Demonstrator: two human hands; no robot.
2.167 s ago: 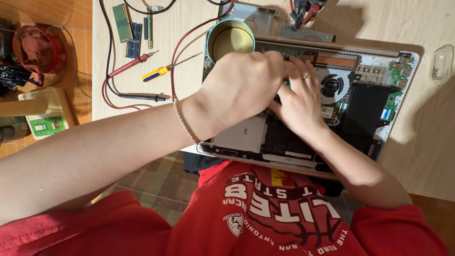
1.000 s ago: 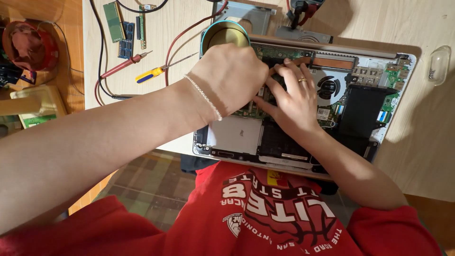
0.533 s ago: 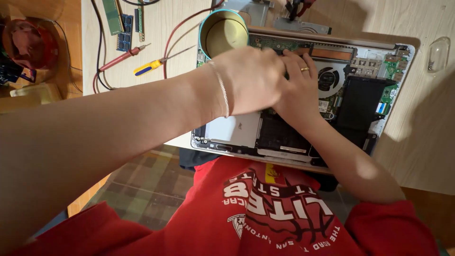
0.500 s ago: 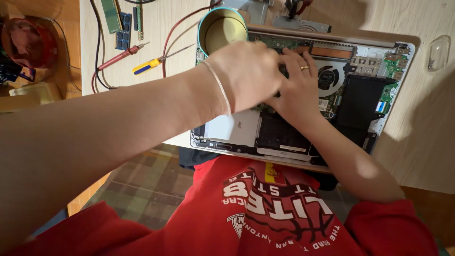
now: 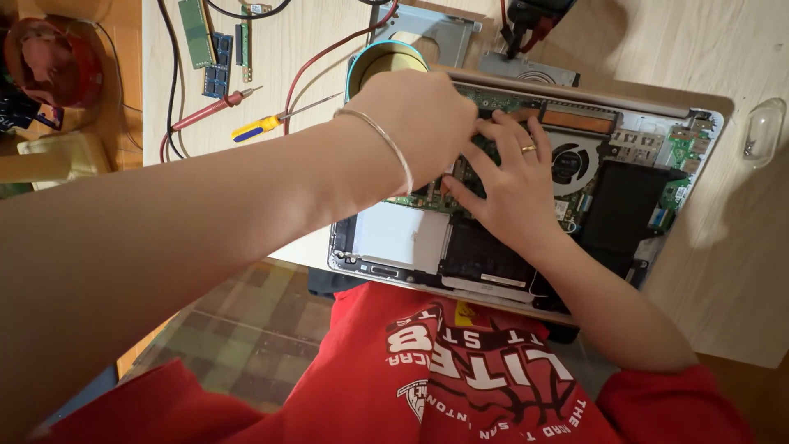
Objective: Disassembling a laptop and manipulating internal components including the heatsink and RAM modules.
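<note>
An opened laptop [image 5: 633, 205] lies bottom-up on the wooden table, its green circuit board, round fan [image 5: 569, 162] and black battery exposed. My left hand [image 5: 419, 123], with a thin bracelet at the wrist, is curled over the board near the laptop's top left, fingers pressed down on something I cannot see. My right hand [image 5: 514, 181], wearing a ring, rests spread on the board beside it, fingertips touching the left hand's fingers. Whatever is between the fingers is hidden.
A round teal-rimmed tin [image 5: 383, 62] stands just above the laptop. A yellow-handled screwdriver [image 5: 271, 122], red probe [image 5: 205, 111] and cables, memory sticks [image 5: 196, 29] and a metal bracket [image 5: 427, 29] lie on the table. A clear plastic piece [image 5: 760, 131] sits at the right edge.
My left hand has slid up and right over the board, closing against my right hand. The view has shifted slightly; the laptop stays put.
</note>
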